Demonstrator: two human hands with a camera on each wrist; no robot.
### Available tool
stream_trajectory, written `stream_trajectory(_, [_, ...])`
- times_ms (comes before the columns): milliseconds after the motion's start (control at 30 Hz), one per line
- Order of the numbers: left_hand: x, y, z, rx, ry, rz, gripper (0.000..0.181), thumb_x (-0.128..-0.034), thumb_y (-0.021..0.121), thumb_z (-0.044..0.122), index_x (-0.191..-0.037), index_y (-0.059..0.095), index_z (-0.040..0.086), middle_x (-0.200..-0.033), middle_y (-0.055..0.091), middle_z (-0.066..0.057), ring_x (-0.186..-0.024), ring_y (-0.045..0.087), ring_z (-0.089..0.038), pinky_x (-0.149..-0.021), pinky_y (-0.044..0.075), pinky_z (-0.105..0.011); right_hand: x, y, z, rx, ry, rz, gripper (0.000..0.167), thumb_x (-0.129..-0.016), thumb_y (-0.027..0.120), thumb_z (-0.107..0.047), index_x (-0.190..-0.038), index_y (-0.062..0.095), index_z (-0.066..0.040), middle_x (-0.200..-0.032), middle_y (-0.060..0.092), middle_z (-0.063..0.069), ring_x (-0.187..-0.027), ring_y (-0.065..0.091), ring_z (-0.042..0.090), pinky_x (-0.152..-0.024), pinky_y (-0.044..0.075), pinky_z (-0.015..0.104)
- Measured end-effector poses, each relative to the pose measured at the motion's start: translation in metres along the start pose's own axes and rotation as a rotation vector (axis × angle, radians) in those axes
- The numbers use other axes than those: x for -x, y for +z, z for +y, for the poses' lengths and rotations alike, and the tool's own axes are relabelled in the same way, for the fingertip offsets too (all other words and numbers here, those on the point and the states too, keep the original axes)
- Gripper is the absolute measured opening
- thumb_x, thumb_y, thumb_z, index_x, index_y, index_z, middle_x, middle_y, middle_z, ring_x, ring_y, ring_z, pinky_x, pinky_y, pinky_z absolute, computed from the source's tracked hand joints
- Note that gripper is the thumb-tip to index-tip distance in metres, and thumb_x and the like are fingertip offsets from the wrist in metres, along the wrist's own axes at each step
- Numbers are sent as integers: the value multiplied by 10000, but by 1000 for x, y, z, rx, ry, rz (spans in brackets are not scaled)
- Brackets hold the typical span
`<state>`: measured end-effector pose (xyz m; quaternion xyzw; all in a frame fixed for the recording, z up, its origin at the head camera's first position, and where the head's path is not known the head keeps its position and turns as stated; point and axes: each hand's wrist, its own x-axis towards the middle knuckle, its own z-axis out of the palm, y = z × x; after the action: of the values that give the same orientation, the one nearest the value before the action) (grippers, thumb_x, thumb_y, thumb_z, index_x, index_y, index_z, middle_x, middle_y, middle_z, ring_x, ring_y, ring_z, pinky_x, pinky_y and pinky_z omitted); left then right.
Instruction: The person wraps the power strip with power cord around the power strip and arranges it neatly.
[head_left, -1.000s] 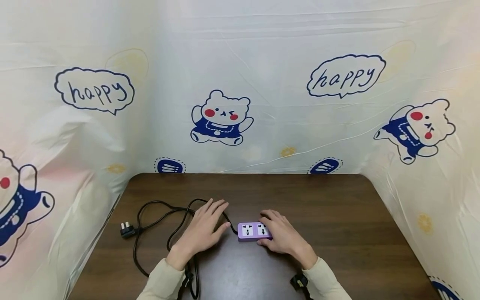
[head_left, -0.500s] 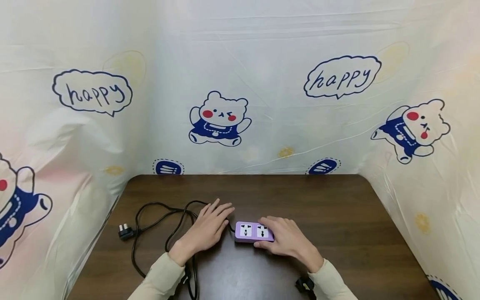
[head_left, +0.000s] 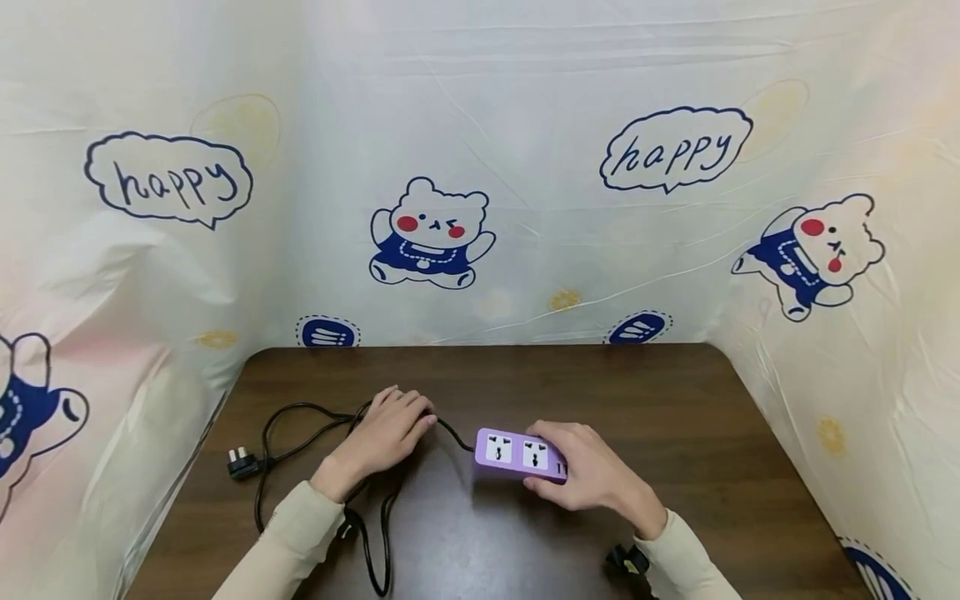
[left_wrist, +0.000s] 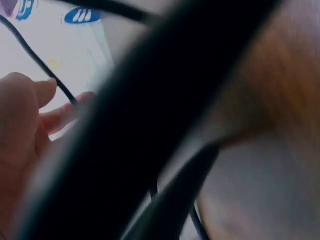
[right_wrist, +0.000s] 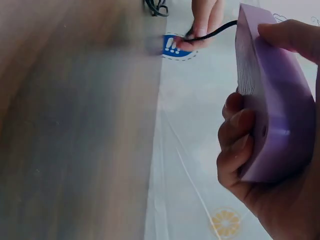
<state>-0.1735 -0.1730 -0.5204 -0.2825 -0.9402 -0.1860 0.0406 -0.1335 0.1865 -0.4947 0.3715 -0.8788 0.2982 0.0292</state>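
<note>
Evidently, right hand (head_left: 588,468) grips purple power strip (head_left: 517,452), raised above table (head_left: 637,392); left hand (head_left: 386,433) pinches black cord (head_left: 453,432). Best leave slack between left hand and strip, so lifting doesn't tug the cord.

Smooth, glossy plastic power strip (head_left: 517,453), satiny wood-grain tabletop (head_left: 645,400).

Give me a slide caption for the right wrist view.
Power strip held in the right grip, its black cord running to the left grip.
</note>
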Motion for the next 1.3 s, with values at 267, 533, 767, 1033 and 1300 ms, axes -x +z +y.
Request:
stream_trajectory(267, [-4,-12,-17,17,-26,-139,231,-1143,509,252,-1123,710,141,-1070,678,11,-987,622,-224,-905,487,-507,-8,-7,8,-68,-15,36,508,-849,860,-365,-1280,669,-178,-1058,712,-97,-846,616,36,-714,518,237])
stream_trajectory(533, [-10,-17,-18,191,-40,-179,212,-1140,500,139,-1005,657,92,-912,628,-42,-798,507,-123,-766,478,-358,-11,-14,17,-125,1,110,503,-857,859,-351,-1287,680,-160,-1106,729,-50,-871,627,59,-719,539,262])
stream_trajectory(767, [-15,-15,-8,117,-61,-9,176,-1105,598,168,-981,722,152,-921,724,-30,-772,599,-101,-720,528,-359,-17,-17,15,-153,-36,101,502,-853,869,-361,-1295,687,-205,-1118,722,-86,-872,636,67,-715,546,262])
stream_trajectory(1033, [-23,-12,1,6,-208,164,193,-1100,617,292,-1040,780,208,-855,750,26,-645,626,-170,-517,444,-369,-22,-15,5,-147,-116,69,485,-857,858,-401,-1275,700,-212,-1000,684,-105,-804,595,36,-653,503,222])
stream_trajectory(1300, [-32,-11,14,81,-291,187,265,-1097,623,331,-982,752,130,-685,587,8,-591,518,-170,-514,407,-336,-23,-6,-4,-143,-149,14,483,-871,845,-426,-1273,705,-200,-979,661,-123,-795,584,4,-640,483,180])
